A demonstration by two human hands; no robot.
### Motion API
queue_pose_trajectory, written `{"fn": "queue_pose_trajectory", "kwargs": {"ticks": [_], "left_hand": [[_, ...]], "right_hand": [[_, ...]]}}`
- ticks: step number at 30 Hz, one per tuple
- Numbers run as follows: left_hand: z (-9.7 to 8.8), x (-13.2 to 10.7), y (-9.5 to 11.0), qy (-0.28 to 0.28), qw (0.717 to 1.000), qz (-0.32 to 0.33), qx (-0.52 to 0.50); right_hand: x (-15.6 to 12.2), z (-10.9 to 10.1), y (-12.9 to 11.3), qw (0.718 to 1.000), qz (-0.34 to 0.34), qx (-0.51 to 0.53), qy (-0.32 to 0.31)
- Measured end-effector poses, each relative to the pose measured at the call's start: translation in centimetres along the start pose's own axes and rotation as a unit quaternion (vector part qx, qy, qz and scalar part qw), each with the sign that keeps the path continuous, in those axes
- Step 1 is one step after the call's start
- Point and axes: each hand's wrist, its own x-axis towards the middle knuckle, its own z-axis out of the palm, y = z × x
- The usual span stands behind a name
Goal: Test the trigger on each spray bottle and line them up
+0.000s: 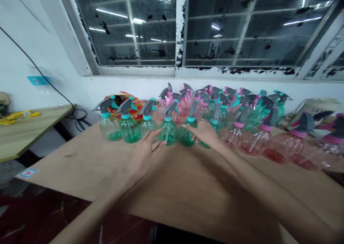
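Observation:
My left hand is at the near left side of a green spray bottle. Its thumb and fingers are apart, with the fingertips at or very close to the bottle's side. My right hand is on another green spray bottle, one finger lying across its shoulder and the others curled at its right side. Both bottles stand upright with grey trigger heads and turquoise collars. Further left in the row are more green bottles. Part of a green bottle shows behind my right hand.
Pink spray bottles line the right side, with more pink and green ones crowded behind. A red and yellow bag lies at the back left. The brown tabletop ends at a white wall below a window. A black cable hangs left.

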Motion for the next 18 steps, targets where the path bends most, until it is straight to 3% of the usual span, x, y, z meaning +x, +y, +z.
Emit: {"fn": "queue_pose_trajectory", "kwargs": {"ticks": [5, 10, 18], "left_hand": [[-0.7, -2.4, 1.7, -0.055, 0.996, -0.047, -0.053], [-0.7, -3.0, 3.5, -0.07, 0.991, -0.084, -0.075], [2.7, -1.7, 5.3, -0.074, 0.984, -0.053, -0.155]], "right_hand": [[-1.2, -0.2, -0.2, 1.0, 0.0, -0.027, -0.002], [-3.5, -0.4, -0.2, 0.997, -0.014, -0.074, 0.003], [-10.5, -0.7, -0.2, 0.978, -0.074, -0.192, 0.035]]}}
